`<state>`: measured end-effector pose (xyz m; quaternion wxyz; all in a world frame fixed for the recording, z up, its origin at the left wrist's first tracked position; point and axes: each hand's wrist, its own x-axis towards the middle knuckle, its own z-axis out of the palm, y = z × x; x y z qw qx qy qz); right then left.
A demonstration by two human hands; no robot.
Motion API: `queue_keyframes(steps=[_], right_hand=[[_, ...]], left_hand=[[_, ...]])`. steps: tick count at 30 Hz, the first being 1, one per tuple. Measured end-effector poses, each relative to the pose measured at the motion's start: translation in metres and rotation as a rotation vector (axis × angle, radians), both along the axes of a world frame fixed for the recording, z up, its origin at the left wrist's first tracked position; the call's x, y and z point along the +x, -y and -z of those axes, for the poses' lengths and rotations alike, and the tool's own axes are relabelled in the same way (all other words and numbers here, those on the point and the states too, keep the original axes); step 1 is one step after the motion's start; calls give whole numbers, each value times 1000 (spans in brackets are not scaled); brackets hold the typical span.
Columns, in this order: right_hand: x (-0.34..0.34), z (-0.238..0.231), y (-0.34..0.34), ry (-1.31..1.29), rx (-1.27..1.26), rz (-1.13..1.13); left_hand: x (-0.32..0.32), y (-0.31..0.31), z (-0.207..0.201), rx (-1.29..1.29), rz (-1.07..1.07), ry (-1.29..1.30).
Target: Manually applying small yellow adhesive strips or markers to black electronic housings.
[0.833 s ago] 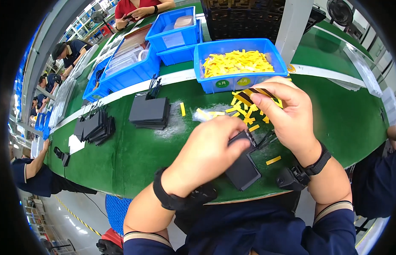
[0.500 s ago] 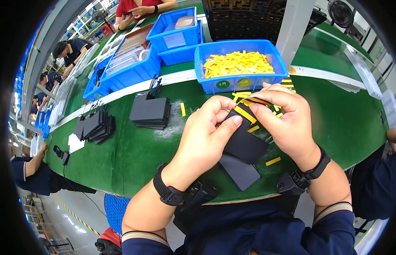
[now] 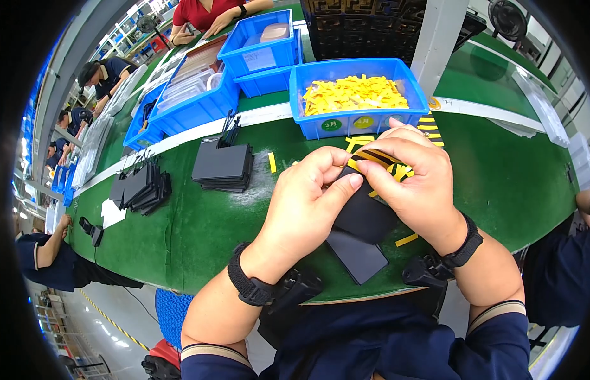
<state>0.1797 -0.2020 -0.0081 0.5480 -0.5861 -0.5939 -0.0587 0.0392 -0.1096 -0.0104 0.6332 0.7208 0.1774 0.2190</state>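
My left hand (image 3: 302, 199) pinches the upper end of a flat black rectangular pack (image 3: 366, 217), tilted above the green table. A short yellow strip (image 3: 353, 164) lies across the pack's top end, close to my left thumb. My right hand (image 3: 418, 183) presses thumb and fingers together at that same end. Between its fingers runs a curved black-and-yellow striped piece (image 3: 378, 156); the fingers partly cover the grip. Beneath, another flat black pack (image 3: 359, 258) lies near the table's front edge. Loose yellow strips (image 3: 406, 240) are scattered around my hands.
Ahead stands a blue bin (image 3: 358, 126) full of yellow strips. Stacked black packs with thin wires (image 3: 222, 166) and a second pile of packs (image 3: 143, 190) lie to the left. Blue bins (image 3: 197, 111) stand behind them, and a metal post (image 3: 437, 50) rises at back right.
My right hand has shifted slightly left and closer in, its thumb now over the yellow strip's right part. A person in red across the table has lowered their hands.
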Motion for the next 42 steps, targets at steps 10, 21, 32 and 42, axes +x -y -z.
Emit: queue_keyframes(steps=[10, 21, 32, 42], right_hand=[[6, 2, 0, 67, -26, 67], [10, -16, 8, 444, 82, 214], [-3, -13, 9, 301, 55, 67], [-2, -19, 7, 262, 163, 75]], left_hand=[[-3, 2, -2, 116, -63, 35], [1, 1, 2, -51, -69, 82], [0, -2, 2, 68, -119, 151], [-1, 1, -9, 15, -59, 104]])
